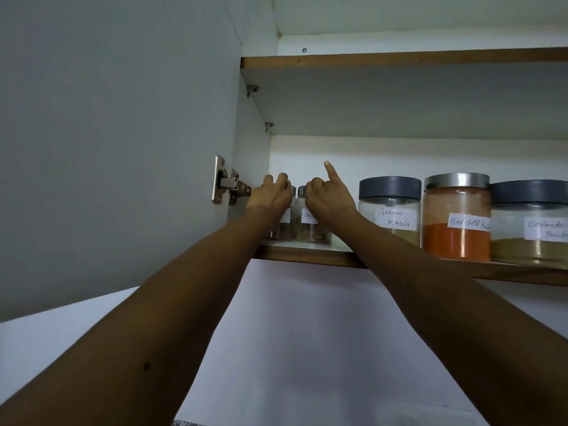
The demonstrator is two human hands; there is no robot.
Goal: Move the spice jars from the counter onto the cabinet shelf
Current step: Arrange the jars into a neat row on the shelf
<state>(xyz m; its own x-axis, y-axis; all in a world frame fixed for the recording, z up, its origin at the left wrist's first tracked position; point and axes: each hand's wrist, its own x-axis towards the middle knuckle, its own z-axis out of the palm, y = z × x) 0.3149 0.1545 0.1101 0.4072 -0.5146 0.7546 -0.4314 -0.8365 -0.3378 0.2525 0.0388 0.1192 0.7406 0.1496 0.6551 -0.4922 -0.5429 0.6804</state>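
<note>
Both hands are up inside the open cabinet, at the left end of the brown-edged wooden lower shelf (pixel 307 256). The left hand (pixel 272 195) is curled over the top of the left small jar (pixel 284 230), clear glass with a silvery lid, a white paper label and brownish spice at the bottom. The lid is mostly hidden under the fingers. The right hand (pixel 327 195) is curled the same way over the right small jar (pixel 310 232), which matches the first, except the index finger is stuck straight up and touches nothing. How tight either grip is can't really be told from this angle.

Both small jars are stood upright on the shelf, long axis vertical, lids up, labels turned toward the camera, just beside each other.

Further right on the same shelf, three bigger round jars are lined up, also upright:
- a grey-lidded clear jar labelled "Garam Masala" (pixel 390 210)
- a metal-lidded jar of orange-red powder (pixel 456 216)
- a grey-lidded jar of tan powder (pixel 528 226), cut off by the frame edge

The pale grey cabinet door (pixel 107 149) is swung open at left on a steel hinge (pixel 226 186).
</note>
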